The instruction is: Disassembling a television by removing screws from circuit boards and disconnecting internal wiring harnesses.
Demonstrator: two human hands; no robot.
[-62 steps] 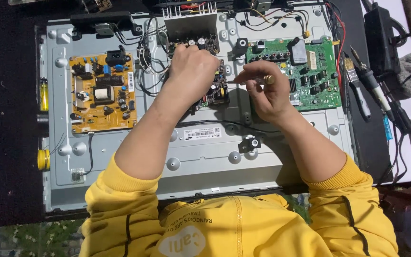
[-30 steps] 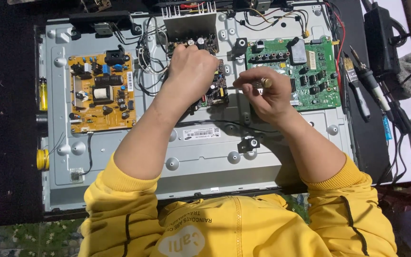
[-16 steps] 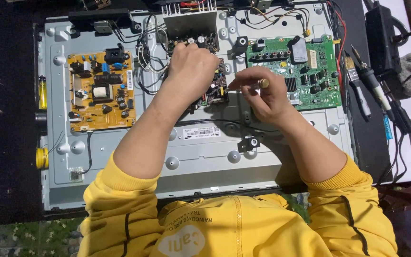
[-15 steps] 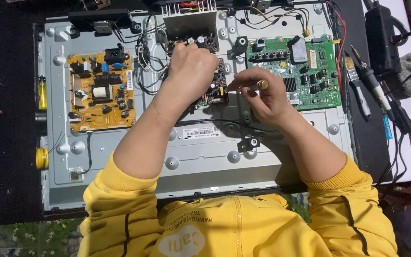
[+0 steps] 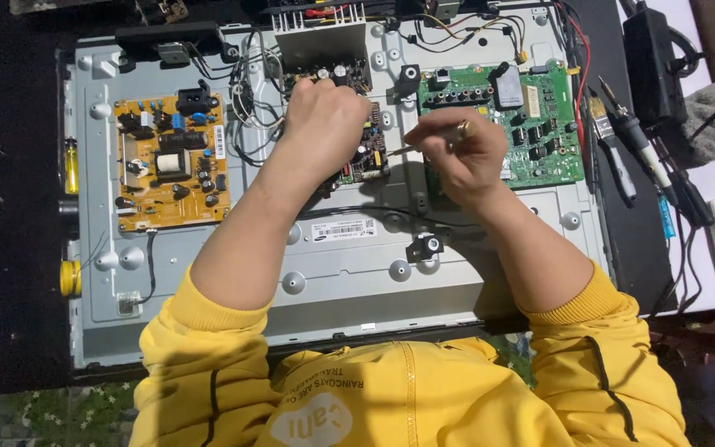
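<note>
The left hand [image 5: 324, 116] is pressed, fingers curled, onto the small dark circuit board [image 5: 366, 153]. A thin metal tool [image 5: 399, 151] is pinched in the right hand [image 5: 461, 153], tip at the board's right edge. Bare ribbed grey metal chassis [image 5: 357, 265] lies open below.

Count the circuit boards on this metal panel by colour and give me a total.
Orange-yellow board: 1
Green board: 1
Dark board in the middle, partly under the left hand, with the right hand beside it: 1
Total: 3 boards on the grey metal panel
</note>
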